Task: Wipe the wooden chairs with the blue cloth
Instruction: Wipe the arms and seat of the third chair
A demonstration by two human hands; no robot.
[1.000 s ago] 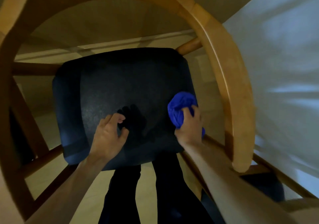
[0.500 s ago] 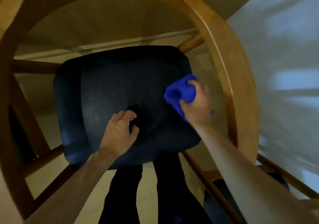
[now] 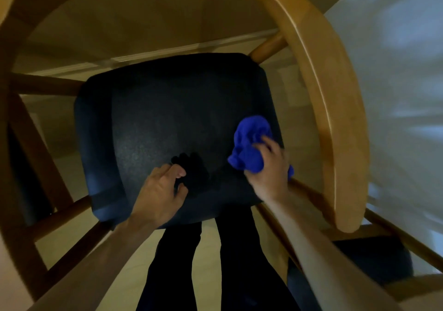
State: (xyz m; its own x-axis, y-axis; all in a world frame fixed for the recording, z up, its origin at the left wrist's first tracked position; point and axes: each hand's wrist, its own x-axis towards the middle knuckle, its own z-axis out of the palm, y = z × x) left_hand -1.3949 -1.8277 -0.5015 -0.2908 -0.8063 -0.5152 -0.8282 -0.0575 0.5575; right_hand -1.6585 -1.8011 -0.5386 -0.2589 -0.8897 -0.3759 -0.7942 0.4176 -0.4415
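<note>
I look straight down into a wooden chair (image 3: 335, 109) with a curved light-wood back rail and a dark padded seat (image 3: 172, 123). My right hand (image 3: 271, 171) grips the bunched blue cloth (image 3: 250, 143) and holds it against the seat's right edge, close to the side rail. My left hand (image 3: 159, 193) rests near the seat's front edge with its fingers curled, holding nothing; its dark shadow falls just beyond the fingertips.
A white cloth-covered table (image 3: 395, 95) fills the right side. A second chair's dark seat (image 3: 374, 260) and wooden rails sit at the lower right. My dark trouser legs (image 3: 203, 262) stand on the pale floor below the seat. Wooden stretchers (image 3: 48, 87) cross at left.
My right hand swept the cloth forward along the seat's right edge, then came back nearer the front. My left hand shifted slightly right and stayed resting on the seat.
</note>
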